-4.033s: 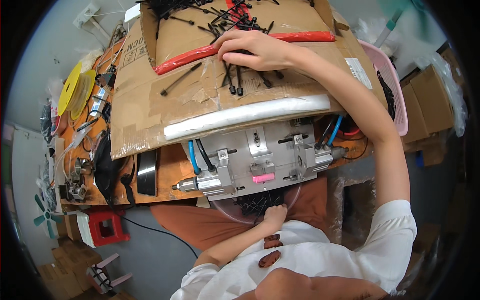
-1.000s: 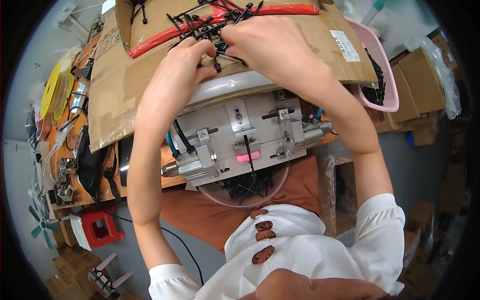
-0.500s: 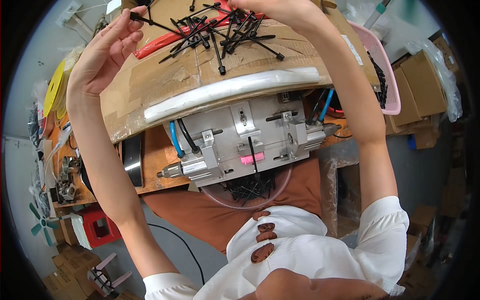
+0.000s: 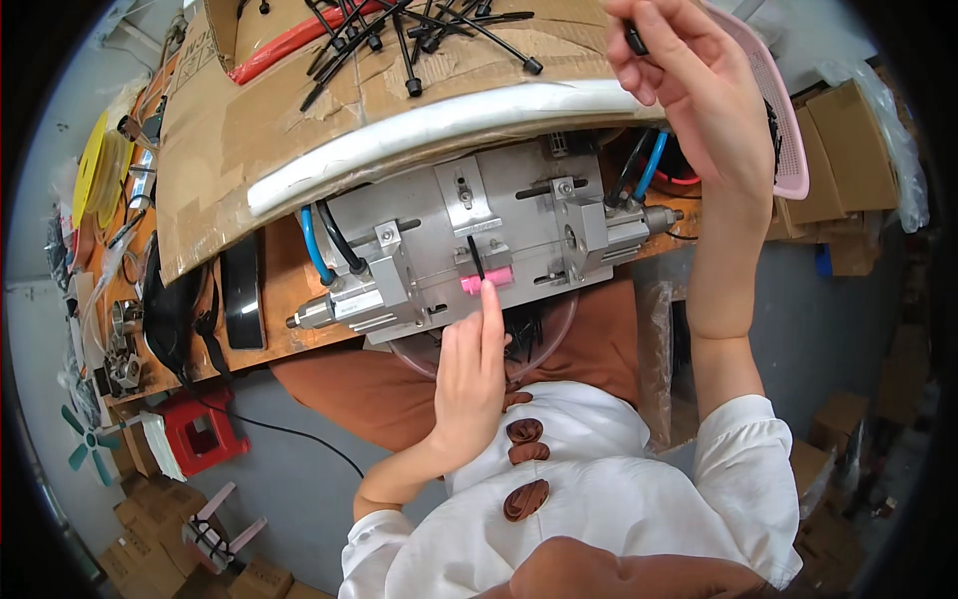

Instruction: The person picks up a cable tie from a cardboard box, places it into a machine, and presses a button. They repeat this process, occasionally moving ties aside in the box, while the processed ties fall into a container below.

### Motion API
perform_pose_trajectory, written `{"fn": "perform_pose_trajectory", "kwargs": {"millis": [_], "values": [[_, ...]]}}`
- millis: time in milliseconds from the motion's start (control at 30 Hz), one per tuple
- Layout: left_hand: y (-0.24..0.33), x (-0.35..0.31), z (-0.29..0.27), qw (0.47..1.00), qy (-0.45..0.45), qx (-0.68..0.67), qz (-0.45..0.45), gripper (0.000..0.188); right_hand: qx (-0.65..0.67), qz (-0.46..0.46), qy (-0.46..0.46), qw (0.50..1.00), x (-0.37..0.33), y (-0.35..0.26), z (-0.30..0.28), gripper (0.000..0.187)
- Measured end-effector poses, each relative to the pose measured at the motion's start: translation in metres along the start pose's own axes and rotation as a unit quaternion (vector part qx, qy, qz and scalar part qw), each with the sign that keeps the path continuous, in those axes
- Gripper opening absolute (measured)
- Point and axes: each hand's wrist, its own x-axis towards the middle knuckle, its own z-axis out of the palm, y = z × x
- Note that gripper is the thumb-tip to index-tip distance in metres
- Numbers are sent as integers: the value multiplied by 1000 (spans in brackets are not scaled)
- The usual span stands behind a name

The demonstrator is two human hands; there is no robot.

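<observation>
The index finger of my left hand is stretched out, its tip at the lower end of a thin black rod by the pink block. Its other fingers are loosely curled, with nothing visible in them. Rod and block sit at the front middle of a metal clamping fixture. Up at the right, my right hand is closed on a black knob-ended rod; only its dark end shows between the fingers. Several loose black rods lie on the cardboard at the back.
A white padded strip lines the cardboard's near edge. Below the fixture, a clear bowl on my lap holds black rods. Blue hoses run to the fixture. A pink basket stands at the right, and a red stool at lower left.
My left hand has come down from the cardboard to the fixture; the rod it held is gone from its fingers. My right hand has moved right, off the pile, with a black rod in it.
</observation>
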Motion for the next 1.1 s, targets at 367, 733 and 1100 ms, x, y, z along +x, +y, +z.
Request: {"fn": "perform_pose_trajectory", "kwargs": {"millis": [367,733,1100], "values": [[2,2,15,997,-50,48,-25,71,-30,-126,36,991,-61,-16,15,17],[-31,126,-57,988,119,73,61,41,-383,-161,-76,907,-178,72,72,64],[-69,178,-104,992,-79,-102,-15,14,-414,-126,-114,894,-170,90,86,66]]}}
